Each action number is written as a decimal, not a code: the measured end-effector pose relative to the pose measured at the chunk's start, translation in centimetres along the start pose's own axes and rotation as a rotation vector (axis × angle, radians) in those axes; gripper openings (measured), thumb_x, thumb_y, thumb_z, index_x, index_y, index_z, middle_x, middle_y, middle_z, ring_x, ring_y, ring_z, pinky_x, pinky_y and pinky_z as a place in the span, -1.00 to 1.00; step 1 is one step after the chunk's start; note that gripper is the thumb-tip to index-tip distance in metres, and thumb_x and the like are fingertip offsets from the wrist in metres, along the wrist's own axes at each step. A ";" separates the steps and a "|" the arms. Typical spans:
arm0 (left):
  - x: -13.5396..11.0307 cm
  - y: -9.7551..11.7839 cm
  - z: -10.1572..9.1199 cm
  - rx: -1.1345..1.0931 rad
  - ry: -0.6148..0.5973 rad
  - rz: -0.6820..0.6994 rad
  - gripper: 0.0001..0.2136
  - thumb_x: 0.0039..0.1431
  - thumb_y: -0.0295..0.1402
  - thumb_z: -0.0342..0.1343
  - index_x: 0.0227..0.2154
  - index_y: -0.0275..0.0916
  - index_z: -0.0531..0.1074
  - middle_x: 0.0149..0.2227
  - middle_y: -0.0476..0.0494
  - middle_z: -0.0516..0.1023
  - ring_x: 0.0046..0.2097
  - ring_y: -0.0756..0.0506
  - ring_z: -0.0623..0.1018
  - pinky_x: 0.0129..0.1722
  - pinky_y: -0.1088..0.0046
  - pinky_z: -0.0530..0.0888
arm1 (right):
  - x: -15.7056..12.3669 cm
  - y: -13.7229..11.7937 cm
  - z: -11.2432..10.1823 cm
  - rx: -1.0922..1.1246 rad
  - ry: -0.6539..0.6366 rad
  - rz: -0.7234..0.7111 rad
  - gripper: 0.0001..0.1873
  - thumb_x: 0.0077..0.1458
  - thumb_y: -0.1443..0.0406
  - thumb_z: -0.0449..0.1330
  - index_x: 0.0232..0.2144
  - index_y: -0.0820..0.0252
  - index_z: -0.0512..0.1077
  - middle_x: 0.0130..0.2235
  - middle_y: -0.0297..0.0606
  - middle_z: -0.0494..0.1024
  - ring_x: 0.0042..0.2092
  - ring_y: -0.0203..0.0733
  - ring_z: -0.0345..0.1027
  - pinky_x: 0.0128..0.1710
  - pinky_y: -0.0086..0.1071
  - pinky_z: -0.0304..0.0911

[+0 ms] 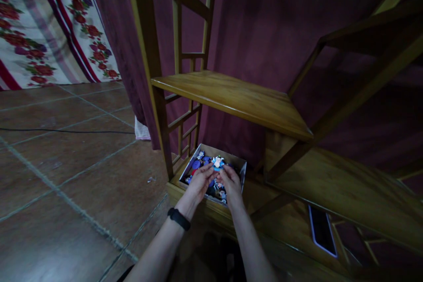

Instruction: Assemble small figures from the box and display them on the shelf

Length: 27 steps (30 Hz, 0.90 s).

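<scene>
Between the fingertips of both hands is a small figurine, white and blue with a dark top and a blue base. My left hand, with a black band on its wrist, pinches it from the left. From the right, my right hand grips it with thumb and fingers. Both hands are over an open cardboard box with white outer walls. Several small figures in purple, blue, white and dark colours lie in the box, partly hidden by my hands.
The box stands on the low board of a wooden shelf unit, below a shelf plank. A phone lies on the lower board at the right. Purple curtain hangs behind. On the tiled floor are a black cable and a small clear scrap.
</scene>
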<state>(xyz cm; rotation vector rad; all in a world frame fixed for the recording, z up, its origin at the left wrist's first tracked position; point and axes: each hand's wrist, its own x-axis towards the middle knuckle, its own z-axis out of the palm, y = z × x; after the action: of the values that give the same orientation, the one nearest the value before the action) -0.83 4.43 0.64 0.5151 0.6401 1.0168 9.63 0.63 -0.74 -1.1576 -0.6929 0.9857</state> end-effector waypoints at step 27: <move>-0.3 0.1 0.0 0.035 -0.155 0.063 -0.60 -0.18 -0.54 0.30 -0.18 -0.31 0.44 -0.22 -0.16 0.56 -0.25 -0.02 0.54 -0.21 0.51 0.42 | -0.5 -1.0 0.0 0.062 -0.066 0.027 -0.58 -0.13 0.17 0.28 -0.16 0.11 0.43 -0.29 -0.32 0.52 -0.37 -0.30 0.35 -0.38 -0.44 0.29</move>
<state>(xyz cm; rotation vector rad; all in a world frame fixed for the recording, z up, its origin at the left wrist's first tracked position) -1.01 4.16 0.75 0.6413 0.5070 1.0154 9.67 0.05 0.21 -1.0870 -0.6964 1.0646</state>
